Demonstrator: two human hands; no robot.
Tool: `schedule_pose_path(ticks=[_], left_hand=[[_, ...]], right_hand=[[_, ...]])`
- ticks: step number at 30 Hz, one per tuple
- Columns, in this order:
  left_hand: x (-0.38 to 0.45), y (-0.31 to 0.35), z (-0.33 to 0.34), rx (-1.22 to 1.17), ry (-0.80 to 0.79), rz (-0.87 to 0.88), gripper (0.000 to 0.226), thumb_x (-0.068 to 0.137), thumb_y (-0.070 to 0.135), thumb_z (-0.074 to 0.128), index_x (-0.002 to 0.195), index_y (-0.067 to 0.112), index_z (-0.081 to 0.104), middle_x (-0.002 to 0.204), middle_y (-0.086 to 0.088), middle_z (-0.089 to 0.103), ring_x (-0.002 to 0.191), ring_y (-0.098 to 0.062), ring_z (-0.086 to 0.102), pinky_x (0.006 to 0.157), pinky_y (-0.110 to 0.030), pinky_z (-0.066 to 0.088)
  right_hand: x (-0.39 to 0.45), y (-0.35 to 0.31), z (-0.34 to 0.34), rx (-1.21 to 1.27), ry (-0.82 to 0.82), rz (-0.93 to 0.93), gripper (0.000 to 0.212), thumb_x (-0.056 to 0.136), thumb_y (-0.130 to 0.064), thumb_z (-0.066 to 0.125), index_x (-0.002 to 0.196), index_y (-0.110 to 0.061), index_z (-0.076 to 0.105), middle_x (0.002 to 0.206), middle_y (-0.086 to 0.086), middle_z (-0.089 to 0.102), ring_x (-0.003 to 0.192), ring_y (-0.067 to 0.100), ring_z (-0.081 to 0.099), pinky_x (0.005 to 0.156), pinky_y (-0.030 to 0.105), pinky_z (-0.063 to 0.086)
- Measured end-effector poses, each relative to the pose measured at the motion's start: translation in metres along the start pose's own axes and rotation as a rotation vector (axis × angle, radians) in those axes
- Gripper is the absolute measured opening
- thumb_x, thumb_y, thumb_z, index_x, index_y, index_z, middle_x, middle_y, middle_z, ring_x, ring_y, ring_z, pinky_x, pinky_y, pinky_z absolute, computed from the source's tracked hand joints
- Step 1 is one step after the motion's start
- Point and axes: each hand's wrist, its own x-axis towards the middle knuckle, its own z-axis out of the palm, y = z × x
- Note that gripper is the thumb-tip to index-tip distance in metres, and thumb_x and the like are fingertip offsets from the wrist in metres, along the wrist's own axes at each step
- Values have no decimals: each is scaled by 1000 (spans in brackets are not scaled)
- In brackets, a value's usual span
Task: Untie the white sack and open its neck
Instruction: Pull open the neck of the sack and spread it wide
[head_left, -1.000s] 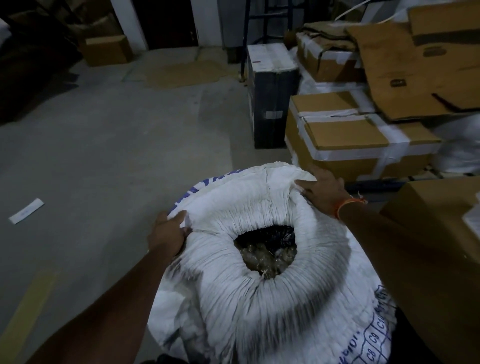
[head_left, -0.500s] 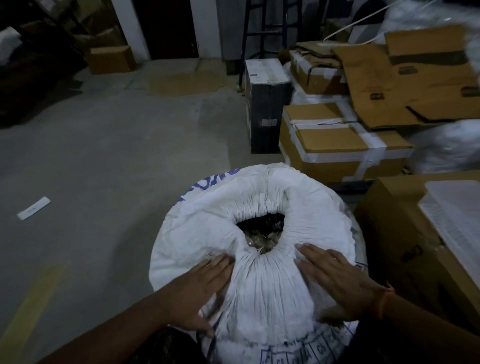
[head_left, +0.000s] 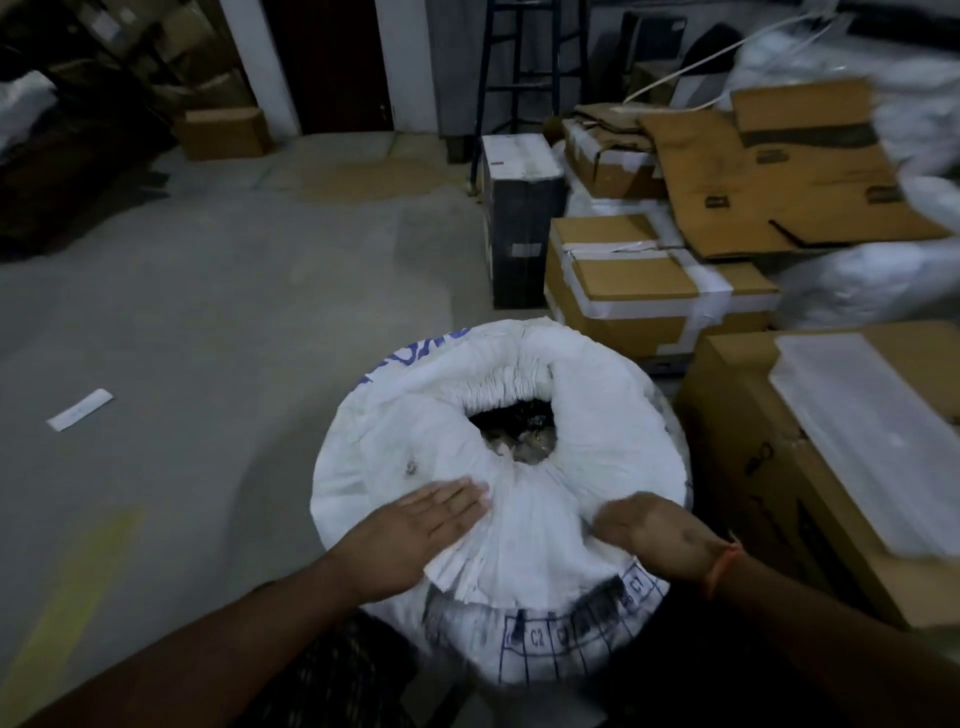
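Observation:
The white woven sack (head_left: 395, 431) stands upright in front of me, blue print on its sides. Its neck is rolled outward into a thick ring around a dark opening (head_left: 519, 431), where dim contents show. My left hand (head_left: 415, 530) lies flat on the near left part of the rolled rim, fingers straight and together, holding nothing. My right hand (head_left: 654, 535), an orange band at its wrist, rests on the near right part of the rim with fingers curled into the folded fabric. No tie or string is visible.
Taped cardboard boxes (head_left: 649, 291) and a dark box (head_left: 519, 228) stand right behind the sack. A large carton (head_left: 810, 467) with a white sheet on top is close on the right. Grey concrete floor (head_left: 208, 338) with a paper strip (head_left: 80, 409) lies left.
Both hands went from the far sides of the rim to its near edge. Since half a second ago the right hand has curled onto the fabric and the rim is pressed lower.

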Motion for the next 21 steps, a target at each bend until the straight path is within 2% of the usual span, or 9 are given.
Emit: schedule_pose_path(ticks=[2,4,7,9,13,15,18,20,21], left_hand=[[-19,14,6,-107,-287,41,83,86,17,38,162,39,12,159,4,49,135,-19,59,109,-28,48],[-26,33,0,-197,-569,27,68,94,27,35,160,36,26,156,-1,51,129,-30,60,106,-35,47],[-10,49,-4,-121,-690,-10,59,98,16,46,156,30,41,133,-17,65,118,-37,62,96,-38,46],[2,62,-9,-70,-680,28,53,96,14,50,148,23,53,118,-21,70,111,-40,65,90,-39,48],[-2,56,-18,-212,-825,-31,60,97,27,55,155,33,41,133,-10,66,122,-28,60,104,-34,44],[-10,38,-31,-659,-676,-170,59,94,24,60,152,34,48,126,1,71,111,-17,66,99,-26,48],[-13,4,-34,-1298,86,-652,34,95,5,59,126,11,71,122,-10,76,113,-29,72,97,-34,58],[-8,-19,-21,-1151,517,-977,33,94,-4,60,104,22,77,107,-11,77,97,-26,73,89,-35,59],[-6,-28,-14,-1048,597,-1135,36,93,-2,63,95,31,77,101,-7,76,84,-16,72,82,-30,58]], right_hand=[[-19,2,-3,-25,-324,70,27,72,-28,54,87,-31,76,86,-9,77,78,15,75,67,23,58],[-34,-1,-2,-30,-522,144,30,80,-36,51,94,-27,76,96,-6,77,89,18,73,78,26,55],[-44,-10,-2,35,-636,200,26,89,-31,58,107,-24,76,114,-5,75,107,19,68,94,28,51],[-41,-15,-1,27,-583,152,22,74,-24,74,95,-27,80,100,-8,78,93,17,74,83,23,56],[-39,-13,-2,456,-715,277,56,73,-22,65,128,-21,70,130,1,70,120,16,64,107,27,47],[-41,-6,-15,874,-391,501,43,74,-21,67,116,-17,76,117,2,77,107,8,70,99,24,53],[-41,15,-22,1036,352,855,22,77,-21,65,95,-19,77,100,2,77,95,11,71,88,22,53],[-35,31,-18,869,509,1039,16,87,-11,65,96,-18,76,100,4,73,95,17,66,86,28,48],[-31,39,-12,820,502,1078,17,90,-5,66,97,-16,76,102,6,71,97,19,65,87,30,48]])
